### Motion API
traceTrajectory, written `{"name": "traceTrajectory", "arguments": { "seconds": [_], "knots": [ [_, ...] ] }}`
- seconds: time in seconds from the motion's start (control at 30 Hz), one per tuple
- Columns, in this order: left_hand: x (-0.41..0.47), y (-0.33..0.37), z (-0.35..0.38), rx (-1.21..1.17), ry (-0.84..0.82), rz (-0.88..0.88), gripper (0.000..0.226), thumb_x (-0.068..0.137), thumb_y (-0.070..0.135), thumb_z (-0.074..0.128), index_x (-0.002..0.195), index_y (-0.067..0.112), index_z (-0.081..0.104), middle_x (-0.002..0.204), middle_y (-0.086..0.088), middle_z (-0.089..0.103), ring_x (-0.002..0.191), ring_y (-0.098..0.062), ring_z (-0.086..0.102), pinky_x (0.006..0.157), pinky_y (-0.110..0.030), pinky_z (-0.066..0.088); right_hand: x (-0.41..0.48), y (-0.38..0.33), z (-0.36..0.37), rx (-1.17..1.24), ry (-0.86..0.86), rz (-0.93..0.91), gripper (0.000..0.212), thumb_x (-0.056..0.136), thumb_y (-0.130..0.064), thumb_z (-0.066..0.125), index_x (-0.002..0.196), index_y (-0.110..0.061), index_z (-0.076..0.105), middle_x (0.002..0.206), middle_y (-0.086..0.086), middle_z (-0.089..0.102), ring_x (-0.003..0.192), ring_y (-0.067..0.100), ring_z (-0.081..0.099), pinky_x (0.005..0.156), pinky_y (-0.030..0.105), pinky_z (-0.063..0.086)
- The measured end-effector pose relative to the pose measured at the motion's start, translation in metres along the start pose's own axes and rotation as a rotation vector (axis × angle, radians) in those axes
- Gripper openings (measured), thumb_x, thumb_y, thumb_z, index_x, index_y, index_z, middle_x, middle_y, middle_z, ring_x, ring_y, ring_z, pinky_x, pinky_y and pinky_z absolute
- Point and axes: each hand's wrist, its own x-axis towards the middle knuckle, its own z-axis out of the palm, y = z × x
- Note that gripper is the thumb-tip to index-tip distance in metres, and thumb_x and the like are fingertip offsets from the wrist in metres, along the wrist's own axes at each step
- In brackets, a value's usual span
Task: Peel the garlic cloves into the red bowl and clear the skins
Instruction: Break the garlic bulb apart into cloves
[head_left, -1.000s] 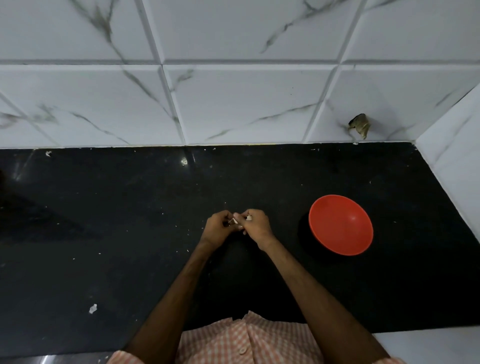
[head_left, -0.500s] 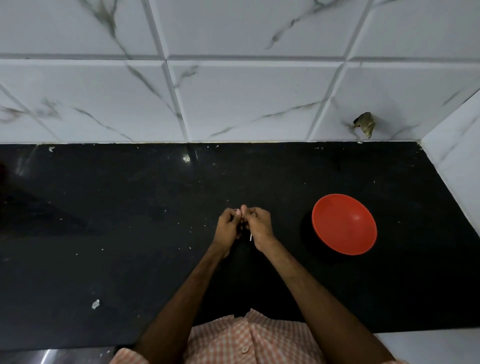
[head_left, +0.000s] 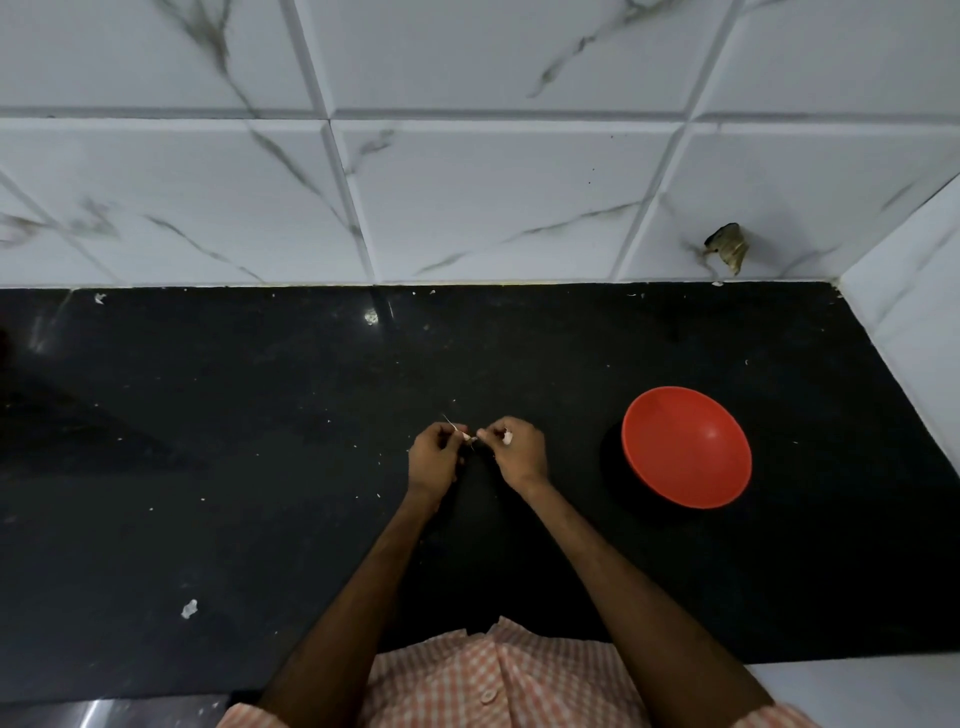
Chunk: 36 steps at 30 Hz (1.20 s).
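Observation:
Over the middle of the black counter (head_left: 260, 441), my left hand (head_left: 435, 460) and my right hand (head_left: 517, 454) meet fingertip to fingertip. A small pale garlic clove (head_left: 507, 439) shows inside the curled fingers of my right hand. My left hand pinches a thin strip of garlic skin (head_left: 457, 428) that sticks up from its fingertips. The red bowl (head_left: 687, 453) stands on the counter to the right of my hands and looks bare inside.
White flecks of skin lie scattered on the counter, with a larger scrap (head_left: 189, 609) at the front left. A marbled tile wall (head_left: 467, 197) runs behind, a side wall (head_left: 914, 312) closes the right end. A dark broken spot (head_left: 727, 248) marks the wall's base.
My hands have drawn slightly apart, and a thin strip of skin now stands out from my left fingertips. The bowl has not moved.

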Motion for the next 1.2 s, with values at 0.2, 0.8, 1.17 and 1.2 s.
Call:
{"name": "traceTrajectory", "arguments": {
  "seconds": [0.2, 0.8, 1.17, 1.2],
  "knots": [
    [-0.001, -0.003, -0.006, 0.05, -0.009, 0.005, 0.008, 0.097, 0.006, 0.06, 0.101, 0.012, 0.064, 0.089, -0.001, 0.072, 0.053, 0.001, 0.06, 0.046, -0.012, 0.044, -0.002, 0.007, -0.002, -0.141, -0.016, -0.058, 0.013, 0.094, -0.02, 0.071, 0.099, -0.009, 0.072, 0.103, 0.004, 0.064, 0.091, 0.011, 0.06, 0.069, 0.013, 0.042],
    [0.005, -0.008, -0.008, 0.265, -0.011, 0.139, 0.023, 0.089, 0.016, 0.072, 0.087, 0.035, 0.06, 0.094, 0.014, 0.069, 0.092, -0.006, 0.067, 0.089, -0.035, 0.055, 0.0, -0.004, -0.014, 0.353, -0.108, 0.235, 0.012, 0.1, -0.007, 0.057, 0.105, -0.014, 0.065, 0.11, 0.011, 0.072, 0.083, 0.011, 0.068, 0.058, 0.018, 0.047],
    [-0.005, 0.002, -0.014, 0.129, 0.15, 0.159, 0.014, 0.097, 0.01, 0.06, 0.107, 0.021, 0.059, 0.1, 0.007, 0.064, 0.093, -0.01, 0.062, 0.082, -0.022, 0.047, -0.002, -0.014, -0.041, 0.841, -0.195, 0.388, 0.019, 0.106, -0.022, 0.05, 0.112, -0.012, 0.064, 0.094, 0.003, 0.071, 0.063, 0.011, 0.06, 0.047, 0.018, 0.038],
    [-0.007, 0.006, -0.014, 0.099, 0.18, 0.163, 0.012, 0.098, 0.012, 0.059, 0.106, 0.021, 0.059, 0.099, 0.007, 0.064, 0.091, -0.009, 0.061, 0.079, -0.02, 0.047, -0.001, -0.016, -0.045, 0.91, -0.177, 0.395, 0.023, 0.107, -0.026, 0.048, 0.11, -0.011, 0.064, 0.091, 0.005, 0.069, 0.065, 0.012, 0.06, 0.049, 0.019, 0.041]
  ]
}}
